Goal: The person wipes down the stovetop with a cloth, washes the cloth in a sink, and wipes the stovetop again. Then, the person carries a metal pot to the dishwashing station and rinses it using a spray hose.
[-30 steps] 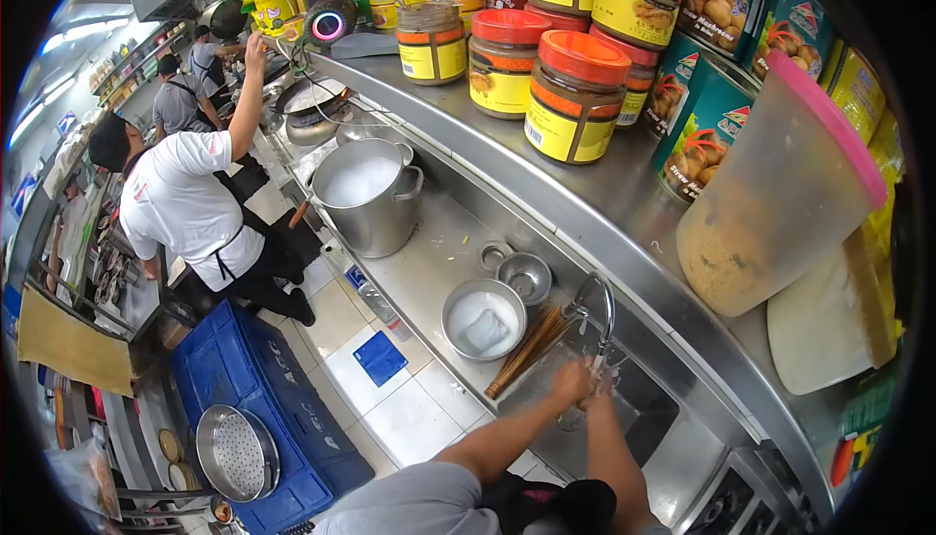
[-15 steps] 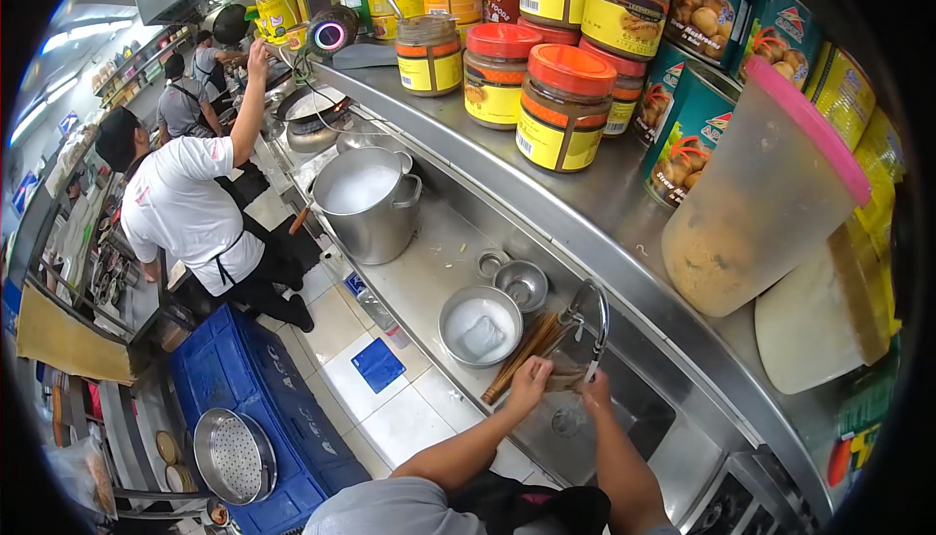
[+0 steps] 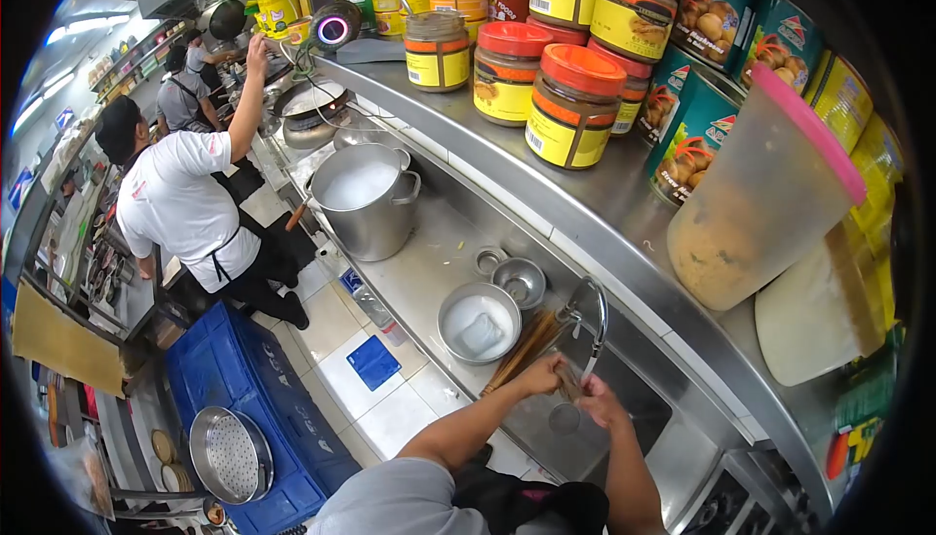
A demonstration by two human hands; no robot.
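Both my hands are under the curved metal faucet point(image 3: 599, 319), over the sink point(image 3: 624, 401). My left hand point(image 3: 542, 375) is closed on one side of a thin, brownish, wet item point(image 3: 569, 379). The fingers of my right hand point(image 3: 600, 404) are closed on its other side. What the item is cannot be made out. Water runs from the faucet close to the item. Left of the faucet lies a bundle of thin brown sticks point(image 3: 526, 348), beside a metal bowl point(image 3: 479, 323) with a pale bundle in whitish liquid.
A large pot point(image 3: 366, 202) stands farther along the counter. Jars point(image 3: 575, 106) and a tilted pink-rimmed container point(image 3: 765, 189) line the shelf above. A person in a white shirt point(image 3: 185, 204) stands at left, behind a blue crate point(image 3: 255, 399) with a metal colander point(image 3: 231, 454).
My hands were together under the faucet, then apart with the item stretched between them. Now they are slightly closer again, and the item hangs bunched between them.
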